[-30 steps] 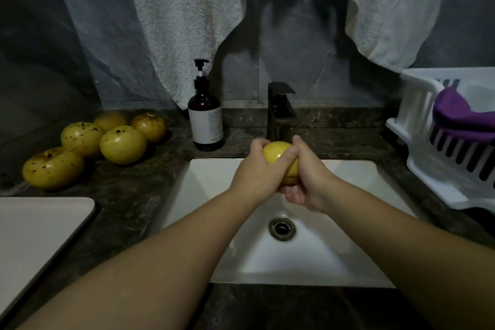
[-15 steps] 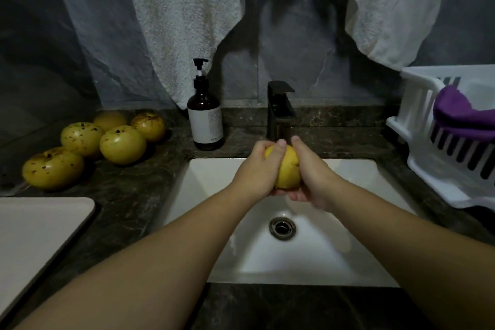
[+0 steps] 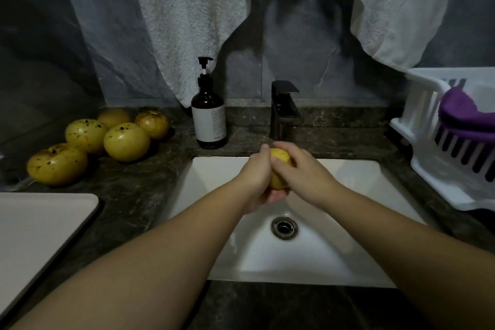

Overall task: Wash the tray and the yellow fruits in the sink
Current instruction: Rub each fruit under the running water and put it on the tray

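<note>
Along the far wall, dark veined stone rises behind two pale towels [image 3: 187, 16] that hang down towards a dim marble countertop [image 3: 134, 187]. Set into that counter, the white sink [image 3: 214, 182] fills the middle, its drain [image 3: 284, 227] near the centre and a black faucet [image 3: 284, 107] at its far edge. I cannot make out any running water. At the near left lies the pale tray [image 3: 34, 228], flat on the counter; at the right stands a white dish rack [image 3: 428, 158] with a purple cloth [image 3: 466, 115] draped in it. An amber pump bottle [image 3: 208, 115] stands left of the faucet.

Five spotted yellow fruits [image 3: 126, 141] wait in a cluster at the far left, apparently not yet washed. A sixth fruit [image 3: 278, 166] is held above the basin, just under the faucet. The left hand [image 3: 258, 177] cups it from the left and below, fingers curled round it; the right hand [image 3: 300, 169] lies over its right side, fingers pressed on the skin as if rubbing.

The fruit looks smooth and would be slick when wet, so a loose rub could squirt it out between the palms; it would likely drop into the basin and bruise, or bounce onto the counter. The five on the counter are round and unrestrained, and a knock from an elbow could set them rolling.
</note>
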